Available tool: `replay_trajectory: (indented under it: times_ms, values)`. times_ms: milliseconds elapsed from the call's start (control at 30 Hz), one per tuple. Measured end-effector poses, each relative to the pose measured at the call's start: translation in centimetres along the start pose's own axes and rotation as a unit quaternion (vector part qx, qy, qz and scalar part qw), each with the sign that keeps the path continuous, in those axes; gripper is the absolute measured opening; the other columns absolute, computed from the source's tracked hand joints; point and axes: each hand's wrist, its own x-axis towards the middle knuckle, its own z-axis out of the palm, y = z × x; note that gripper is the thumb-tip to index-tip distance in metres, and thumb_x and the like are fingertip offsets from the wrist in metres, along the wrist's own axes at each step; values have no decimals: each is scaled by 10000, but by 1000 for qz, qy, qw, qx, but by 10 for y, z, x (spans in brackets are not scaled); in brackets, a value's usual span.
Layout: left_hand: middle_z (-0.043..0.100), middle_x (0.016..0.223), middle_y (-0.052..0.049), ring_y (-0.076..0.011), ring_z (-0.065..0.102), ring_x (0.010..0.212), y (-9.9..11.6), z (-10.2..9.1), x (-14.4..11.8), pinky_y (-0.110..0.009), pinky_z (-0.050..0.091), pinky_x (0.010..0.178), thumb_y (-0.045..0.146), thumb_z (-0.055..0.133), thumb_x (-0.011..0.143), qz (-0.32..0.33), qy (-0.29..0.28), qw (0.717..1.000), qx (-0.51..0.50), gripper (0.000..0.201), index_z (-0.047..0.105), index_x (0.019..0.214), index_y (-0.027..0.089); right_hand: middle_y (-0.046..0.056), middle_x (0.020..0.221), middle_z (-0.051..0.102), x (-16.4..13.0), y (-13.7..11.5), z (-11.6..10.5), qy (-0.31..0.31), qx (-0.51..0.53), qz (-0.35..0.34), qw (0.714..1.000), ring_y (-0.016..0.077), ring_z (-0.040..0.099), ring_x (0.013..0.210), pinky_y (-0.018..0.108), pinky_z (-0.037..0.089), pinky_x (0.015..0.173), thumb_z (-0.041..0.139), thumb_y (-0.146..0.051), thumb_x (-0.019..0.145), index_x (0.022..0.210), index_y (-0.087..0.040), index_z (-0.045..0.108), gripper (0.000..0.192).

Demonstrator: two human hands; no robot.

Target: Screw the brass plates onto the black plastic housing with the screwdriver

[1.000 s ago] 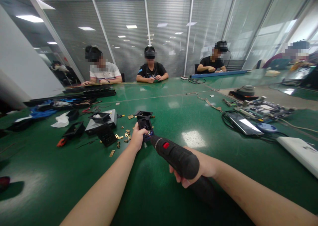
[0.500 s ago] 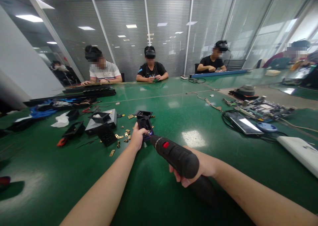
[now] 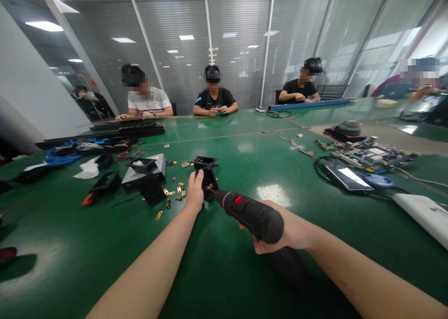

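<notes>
Now my left hand (image 3: 194, 193) has tipped the small black housing (image 3: 209, 181) up, gripping it, while my right hand (image 3: 280, 232), fist closed, drives the electric screwdriver (image 3: 250, 214) in.

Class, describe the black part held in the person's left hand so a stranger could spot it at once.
On the green table, left of centre, lies a scatter of black parts. The black housing is the one gripped by the left hand, with the electric screwdriver pointing into it.
</notes>
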Motion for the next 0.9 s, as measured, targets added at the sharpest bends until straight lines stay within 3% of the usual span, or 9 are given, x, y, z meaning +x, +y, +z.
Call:
replay_trajectory:
  times_ms: [233, 467, 600, 667, 767, 833, 900]
  values:
    - [715, 963, -59, -329, 686, 995, 2, -4, -2, -439, 522, 936, 975, 699, 958, 19, -2, 992, 129, 686, 622, 961, 293, 67, 1110, 859, 2, -3, -4, 5, 14, -18, 1000, 235, 751, 914, 342, 618, 798, 1072, -257, 716, 1167, -198, 869, 498]
    - [713, 915, -64, -347, 693, 966, 9, -8, -2, -447, 513, 944, 944, 695, 999, 13, 9, 984, 175, 652, 623, 910, 302, 68, 1138, 818, 3, -6, 1, 3, 26, -52, 998, 247, 759, 966, 390, 647, 853, 1159, -516, 790, 1337, -208, 841, 703]
    - [725, 886, -87, -357, 691, 931, 15, -7, -1, -461, 509, 917, 1029, 583, 989, 16, 15, 979, 201, 736, 624, 873, 303, 59, 1153, 791, 5, -1, 2, -6, 54, -64, 996, 229, 751, 976, 387, 654, 890, 1183, -502, 796, 1432, -200, 789, 807]
    - [727, 875, -94, -356, 686, 927, 18, -5, -1, -459, 503, 910, 1060, 551, 963, 24, 17, 977, 213, 773, 625, 843, 300, 77, 1227, 798, 5, 5, 1, -12, 79, -54, 995, 242, 775, 998, 379, 674, 854, 1208, -469, 775, 1621, -227, 682, 1025]
    - [728, 848, -92, -340, 679, 907, 21, -5, 0, -441, 495, 881, 1066, 553, 947, 40, 17, 973, 226, 789, 620, 797, 294, 133, 1378, 799, 4, 13, -1, -25, 115, -28, 993, 280, 825, 1048, 365, 703, 773, 1213, -444, 788, 1891, -307, 349, 1408]
    - [740, 844, -94, -336, 691, 900, 20, -6, 1, -436, 500, 866, 1055, 558, 956, 41, 14, 974, 223, 784, 617, 785, 292, 149, 1428, 792, 4, 16, -2, -19, 129, -15, 991, 286, 846, 1065, 359, 717, 764, 1200, -427, 819, 1956, -348, 167, 1537]
    - [754, 850, -96, -340, 707, 905, 19, -7, 2, -437, 514, 872, 1019, 570, 979, 40, 13, 975, 220, 755, 619, 789, 290, 153, 1461, 783, 3, 16, -1, -2, 136, -11, 991, 285, 857, 1075, 358, 731, 778, 1186, -388, 837, 1975, -369, 115, 1563]
